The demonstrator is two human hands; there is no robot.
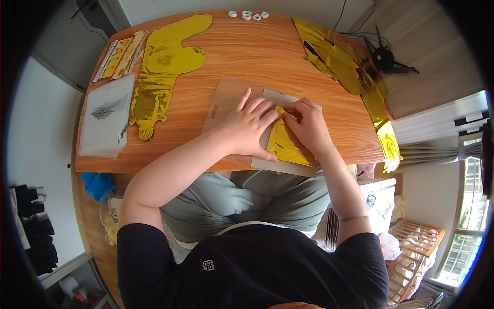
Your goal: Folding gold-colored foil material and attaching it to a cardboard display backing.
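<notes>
A folded gold foil balloon point(286, 143) lies on a grey card point(272, 96) near the table's front edge. Spread over its left side is my left hand point(249, 126), with the thumb at the lower left corner and the index finger by the top. My right hand point(309, 126) has its fingers curled in, thumb and fingertips pinching the foil's top edge. Fingertips of both hands come close together there. A clear plastic sleeve point(220, 98) sits partly under my left hand and beside the card. The right hand and wrist hide part of the foil's right side.
Flat gold foil balloons point(159, 64) lie at the left and, as crumpled foil point(339, 56), along the right edge. Clear bags point(107, 116) and gold packets point(118, 55) rest far left. Several small white rolls point(247, 15) stand at the back. A black router point(383, 57) is beyond the right edge.
</notes>
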